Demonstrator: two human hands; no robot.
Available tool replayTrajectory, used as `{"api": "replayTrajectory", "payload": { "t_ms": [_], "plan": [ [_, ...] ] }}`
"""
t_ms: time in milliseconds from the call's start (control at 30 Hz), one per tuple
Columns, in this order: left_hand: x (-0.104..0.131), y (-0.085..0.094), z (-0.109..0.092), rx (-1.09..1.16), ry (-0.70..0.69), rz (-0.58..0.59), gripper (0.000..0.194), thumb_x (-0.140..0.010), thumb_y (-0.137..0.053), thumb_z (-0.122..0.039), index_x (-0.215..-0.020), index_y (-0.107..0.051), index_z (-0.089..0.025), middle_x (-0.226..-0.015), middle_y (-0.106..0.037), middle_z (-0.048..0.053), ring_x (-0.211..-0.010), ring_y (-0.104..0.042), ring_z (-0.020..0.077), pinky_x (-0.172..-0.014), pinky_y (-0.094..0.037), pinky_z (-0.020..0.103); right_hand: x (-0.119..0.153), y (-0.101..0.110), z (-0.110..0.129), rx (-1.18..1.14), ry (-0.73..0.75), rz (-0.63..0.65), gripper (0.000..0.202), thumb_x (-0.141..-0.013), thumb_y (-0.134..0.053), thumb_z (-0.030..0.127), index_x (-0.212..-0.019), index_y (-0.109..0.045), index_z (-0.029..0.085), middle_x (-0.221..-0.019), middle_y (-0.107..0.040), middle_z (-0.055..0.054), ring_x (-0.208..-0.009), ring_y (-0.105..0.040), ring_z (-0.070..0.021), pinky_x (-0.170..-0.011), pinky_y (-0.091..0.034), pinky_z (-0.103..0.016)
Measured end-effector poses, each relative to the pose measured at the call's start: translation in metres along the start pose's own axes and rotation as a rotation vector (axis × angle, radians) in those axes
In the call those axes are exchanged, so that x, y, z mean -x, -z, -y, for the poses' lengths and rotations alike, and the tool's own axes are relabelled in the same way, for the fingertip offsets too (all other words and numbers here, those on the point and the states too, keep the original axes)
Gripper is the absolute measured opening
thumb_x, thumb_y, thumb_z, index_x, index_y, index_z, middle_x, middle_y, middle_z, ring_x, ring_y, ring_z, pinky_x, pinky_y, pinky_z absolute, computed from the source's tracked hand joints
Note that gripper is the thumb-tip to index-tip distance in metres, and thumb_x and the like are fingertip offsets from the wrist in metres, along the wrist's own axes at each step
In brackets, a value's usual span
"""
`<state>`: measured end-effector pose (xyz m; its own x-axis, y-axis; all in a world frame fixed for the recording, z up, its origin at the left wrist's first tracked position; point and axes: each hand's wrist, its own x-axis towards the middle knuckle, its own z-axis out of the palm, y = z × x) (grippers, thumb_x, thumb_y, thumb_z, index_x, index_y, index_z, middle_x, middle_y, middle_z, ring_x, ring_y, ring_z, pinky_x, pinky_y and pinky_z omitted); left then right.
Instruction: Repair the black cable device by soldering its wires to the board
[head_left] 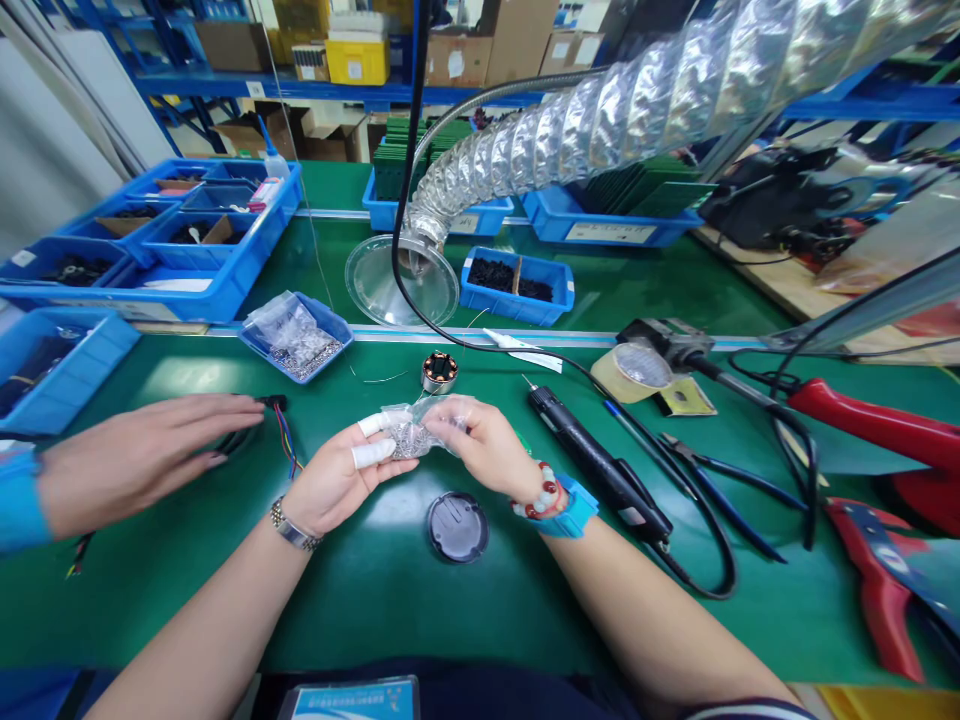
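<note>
A clear plastic bag of small metal parts (411, 440) is held between both hands over the green bench. My left hand (349, 465), with white tape on two fingers, grips the bag's left side from below. My right hand (476, 440) pinches its upper right side, and what the fingertips touch inside is hidden. Just beyond the bag stands a round copper-wound motor stator (439, 372). A dark round cap (458, 527) lies on the bench nearer to me. A black electric screwdriver (600, 465) rests to the right of my right hand.
Another person's hand (142, 460) reaches in from the left by a black cable with coloured wires (285, 440). Pliers (720, 480) and a red-handled tool (877, 580) lie right. A blue tray with bags (330, 350) stands behind; a foil duct (585, 130) hangs overhead.
</note>
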<state>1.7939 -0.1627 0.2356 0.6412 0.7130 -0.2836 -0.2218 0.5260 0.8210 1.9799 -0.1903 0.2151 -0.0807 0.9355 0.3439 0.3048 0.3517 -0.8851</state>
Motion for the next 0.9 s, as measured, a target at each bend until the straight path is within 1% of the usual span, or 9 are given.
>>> {"api": "replayTrajectory", "payload": {
  "t_ms": [67,200,267,333,467,633,733,800,900],
  "plan": [
    [0.0000,0.0001,0.0001,0.003,-0.005,-0.006,0.032,-0.082,-0.058,-0.012,-0.114,-0.058,-0.017,-0.124,-0.055,0.010,-0.111,-0.053,0.0239,-0.093,-0.044,0.036,0.0002,0.0002,-0.0008,-0.055,-0.047,0.004,0.012,-0.083,-0.053,0.022,-0.080,-0.063,0.018,-0.083,-0.063,-0.004,-0.079,-0.056,-0.0156,-0.076,-0.044,-0.030],
    [0.0005,0.0009,0.0007,0.018,-0.009,-0.011,0.032,-0.080,-0.059,-0.012,-0.112,-0.059,-0.016,-0.119,-0.058,0.010,-0.108,-0.055,0.0238,-0.092,-0.045,0.036,0.0009,-0.0012,-0.0015,-0.191,-0.126,0.041,0.018,-0.084,-0.051,0.030,-0.082,-0.062,0.016,-0.078,-0.060,-0.003,-0.058,-0.049,-0.0103,-0.055,-0.043,-0.024],
    [0.0009,0.0012,0.0007,0.022,-0.008,-0.009,0.032,-0.080,-0.059,-0.013,-0.112,-0.059,-0.016,-0.117,-0.059,0.010,-0.105,-0.057,0.0229,-0.091,-0.046,0.035,0.0009,-0.0023,-0.0016,-0.241,-0.145,0.048,0.020,-0.084,-0.051,0.032,-0.082,-0.062,0.016,-0.077,-0.058,-0.003,-0.055,-0.046,-0.0090,-0.052,-0.042,-0.023],
    [0.0015,0.0011,0.0005,0.023,-0.011,-0.009,0.032,-0.080,-0.059,-0.012,-0.112,-0.059,-0.016,-0.116,-0.060,0.010,-0.103,-0.058,0.0221,-0.089,-0.046,0.035,0.0006,-0.0029,-0.0018,-0.272,-0.154,0.051,0.020,-0.083,-0.053,0.034,-0.081,-0.062,0.015,-0.078,-0.058,-0.003,-0.055,-0.046,-0.0086,-0.051,-0.042,-0.023],
    [0.0020,0.0003,-0.0005,0.008,-0.005,-0.023,0.034,-0.079,-0.060,-0.012,-0.113,-0.058,-0.016,-0.115,-0.060,0.010,-0.101,-0.058,0.0214,-0.087,-0.047,0.033,0.0009,-0.0031,-0.0023,-0.281,-0.162,0.053,0.021,-0.083,-0.053,0.035,-0.082,-0.063,0.016,-0.079,-0.059,-0.003,-0.057,-0.047,-0.0092,-0.052,-0.043,-0.023],
    [0.0013,0.0014,0.0002,0.003,-0.014,-0.032,0.030,-0.079,-0.060,-0.012,-0.109,-0.060,-0.015,-0.112,-0.061,0.009,-0.097,-0.059,0.0196,-0.087,-0.047,0.032,0.0015,-0.0018,0.0003,-0.201,-0.145,0.052,0.018,-0.082,-0.054,0.030,-0.084,-0.064,0.016,-0.076,-0.062,-0.003,-0.056,-0.049,-0.0095,-0.053,-0.043,-0.024],
    [0.0008,0.0022,0.0010,0.013,-0.018,-0.032,0.032,-0.078,-0.061,-0.012,-0.109,-0.060,-0.015,-0.114,-0.061,0.010,-0.100,-0.059,0.0207,-0.089,-0.046,0.032,0.0010,-0.0007,0.0022,-0.129,-0.103,0.039,0.014,-0.082,-0.055,0.027,-0.085,-0.065,0.018,-0.083,-0.066,-0.004,-0.072,-0.057,-0.0139,-0.068,-0.047,-0.029],
    [0.0004,0.0022,0.0011,0.017,-0.014,-0.031,0.034,-0.078,-0.061,-0.012,-0.111,-0.059,-0.014,-0.116,-0.060,0.011,-0.103,-0.058,0.0218,-0.092,-0.044,0.034,0.0005,0.0000,0.0029,-0.085,-0.069,0.027,0.012,-0.081,-0.056,0.024,-0.085,-0.065,0.019,-0.088,-0.067,-0.004,-0.083,-0.059,-0.0163,-0.078,-0.046,-0.032],
    [-0.0003,0.0016,0.0007,0.020,-0.001,-0.029,0.034,-0.078,-0.061,-0.012,-0.112,-0.058,-0.014,-0.114,-0.061,0.012,-0.104,-0.058,0.0221,-0.093,-0.043,0.034,-0.0003,0.0008,0.0030,-0.029,-0.021,0.031,0.010,-0.081,-0.056,0.021,-0.084,-0.066,0.019,-0.087,-0.067,-0.004,-0.083,-0.060,-0.0161,-0.079,-0.046,-0.032]
  ]
}}
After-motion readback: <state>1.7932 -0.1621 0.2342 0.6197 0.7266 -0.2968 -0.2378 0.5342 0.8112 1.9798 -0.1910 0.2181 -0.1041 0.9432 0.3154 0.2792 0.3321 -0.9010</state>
